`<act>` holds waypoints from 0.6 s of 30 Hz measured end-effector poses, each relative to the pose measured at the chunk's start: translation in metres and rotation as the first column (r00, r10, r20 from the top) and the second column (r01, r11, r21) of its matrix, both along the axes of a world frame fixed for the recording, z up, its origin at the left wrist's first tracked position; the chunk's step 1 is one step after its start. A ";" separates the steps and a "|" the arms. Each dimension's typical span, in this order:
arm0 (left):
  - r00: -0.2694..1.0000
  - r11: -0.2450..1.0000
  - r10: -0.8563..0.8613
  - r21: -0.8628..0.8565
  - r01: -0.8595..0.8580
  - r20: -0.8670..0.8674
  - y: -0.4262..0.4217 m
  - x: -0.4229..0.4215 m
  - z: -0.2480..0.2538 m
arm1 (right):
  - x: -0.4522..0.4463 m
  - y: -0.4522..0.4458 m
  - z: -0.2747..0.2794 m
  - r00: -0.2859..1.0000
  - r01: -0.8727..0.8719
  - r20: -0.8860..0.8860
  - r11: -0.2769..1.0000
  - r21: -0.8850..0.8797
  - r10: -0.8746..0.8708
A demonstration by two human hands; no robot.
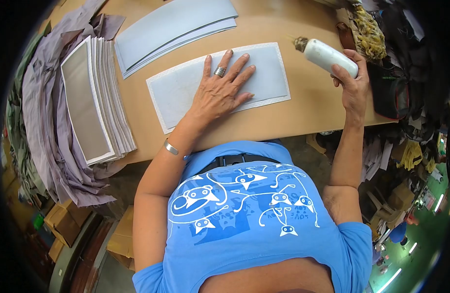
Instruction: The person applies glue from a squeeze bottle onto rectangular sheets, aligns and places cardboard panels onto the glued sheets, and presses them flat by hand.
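My left hand (pixel 224 89), with a ring on one finger, lies with its fingers spread on a pale blue rectangular panel (pixel 176 100). A white textured border (pixel 159 119) shows around the panel's edges. At the right, my right hand (pixel 353 80) is wrapped round a white squeeze bottle (pixel 330 56). The bottle is tilted, and its thin nozzle (pixel 300 44) points up and left, with dark brown residue around its neck. It is held apart from the panel, over the tabletop to its right.
More pale blue panels (pixel 176 29) lie stacked at the back. On the left, a fanned stack of white-edged grey-brown pieces (pixel 85 105) rests beside draped mauve cloth (pixel 44 107). Yellow crumpled material (pixel 366 34) and dark items border the brown table (pixel 264 119) on the right. Cardboard boxes (pixel 68 222) stand below.
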State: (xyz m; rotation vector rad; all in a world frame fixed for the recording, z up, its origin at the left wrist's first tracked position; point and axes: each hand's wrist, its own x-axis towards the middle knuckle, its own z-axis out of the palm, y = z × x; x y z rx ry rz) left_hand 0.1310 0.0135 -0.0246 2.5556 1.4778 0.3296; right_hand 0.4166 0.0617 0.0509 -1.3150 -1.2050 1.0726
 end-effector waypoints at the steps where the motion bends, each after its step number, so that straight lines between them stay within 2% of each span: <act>1: 1.000 1.000 0.004 -0.010 -0.004 -0.007 0.000 0.000 0.000 | 0.000 0.001 -0.003 1.000 -0.011 0.015 1.000 -0.010 0.011; 11: 1.000 1.000 0.006 -0.020 -0.006 0.004 0.000 0.000 0.002 | 0.000 0.012 -0.017 0.997 -0.029 -0.072 0.999 -0.020 0.027; 18: 1.000 1.000 -0.001 -0.001 0.001 0.020 0.000 0.000 0.001 | 0.002 0.013 -0.016 0.995 -0.093 -0.028 0.995 -0.032 0.092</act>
